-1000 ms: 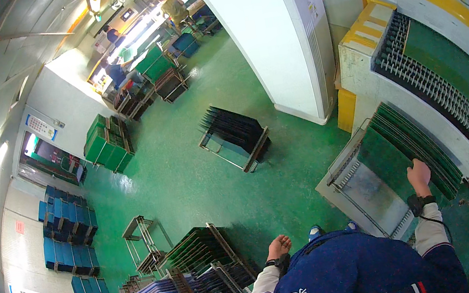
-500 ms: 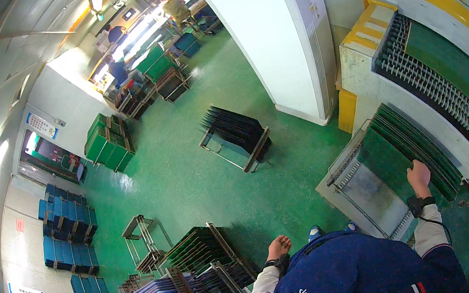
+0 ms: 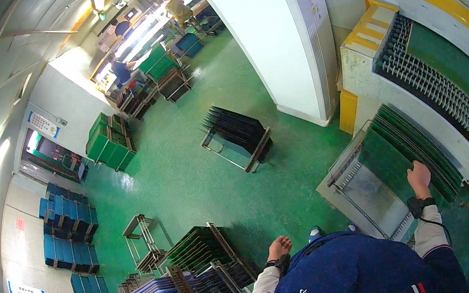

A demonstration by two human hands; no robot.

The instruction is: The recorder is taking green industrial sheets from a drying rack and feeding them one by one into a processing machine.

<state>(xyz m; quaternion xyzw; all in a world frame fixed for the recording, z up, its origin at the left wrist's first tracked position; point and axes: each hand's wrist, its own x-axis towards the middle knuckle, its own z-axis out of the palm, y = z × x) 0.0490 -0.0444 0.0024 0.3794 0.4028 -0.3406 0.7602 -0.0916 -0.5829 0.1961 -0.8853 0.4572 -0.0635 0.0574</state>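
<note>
My right hand [image 3: 419, 178] is closed at the near edge of a dark green board [image 3: 385, 157], the front one of several that stand in a slotted metal rack [image 3: 372, 214] at the right. The boards behind it lean close together in a row. My left hand [image 3: 279, 249] hangs in front of my body with its fingers loosely curled and nothing seen in it. Dark bands sit on both wrists, with a cable on the right one.
Right of the rack stands a machine [image 3: 349, 62] with a roller bed [image 3: 438, 86]. A rack of black boards [image 3: 238, 131] is on the green floor ahead. Loaded racks [image 3: 201, 248] stand by my left arm. A tall white cabinet [image 3: 272, 31] rises ahead; people sit at lit benches beyond.
The view has shifted very slightly. Both hands keep their places, and the boards in the rack have not visibly moved. A distant seated person has changed posture a little.
</note>
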